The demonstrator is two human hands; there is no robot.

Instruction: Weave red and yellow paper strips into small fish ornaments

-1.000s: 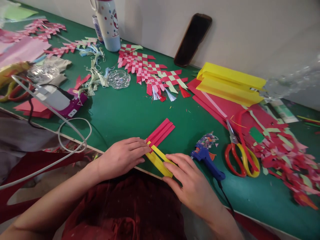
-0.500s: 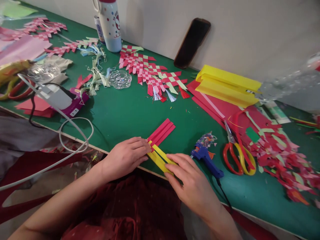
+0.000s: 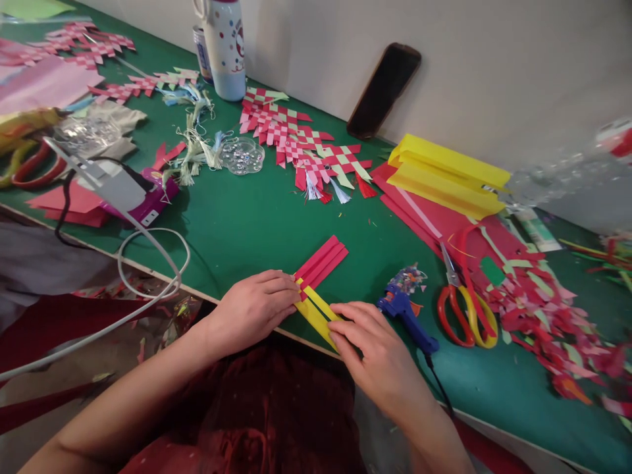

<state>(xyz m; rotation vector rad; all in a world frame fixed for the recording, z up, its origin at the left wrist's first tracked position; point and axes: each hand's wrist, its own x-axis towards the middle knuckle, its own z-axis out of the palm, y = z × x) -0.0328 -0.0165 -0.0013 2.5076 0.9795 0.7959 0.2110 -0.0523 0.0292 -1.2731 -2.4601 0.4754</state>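
At the table's near edge, red paper strips (image 3: 323, 262) meet yellow paper strips (image 3: 316, 315) at an angle, and the two sets overlap at the corner. My left hand (image 3: 259, 304) lies over that corner with its fingers close together, pressing the strips down and covering part of the join. Fingers and thumb of my right hand (image 3: 363, 336) pinch the free end of the yellow strips. A blue glue gun (image 3: 407, 315) lies just right of my right hand. Beyond it rest scissors (image 3: 464, 309) with one red and one yellow handle.
Woven red, pink and green paper pieces (image 3: 301, 141) lie at the back. A phone (image 3: 384, 91) leans on the wall near a bottle (image 3: 228, 52). Folded yellow paper (image 3: 447, 176) and a heap of paper scraps (image 3: 557, 329) are right. A white cable (image 3: 148, 296) loops over the left edge.
The view has shifted slightly. Both hands keep nearly the same hold on the strips; the right fingers have moved only a little along the yellow ones.
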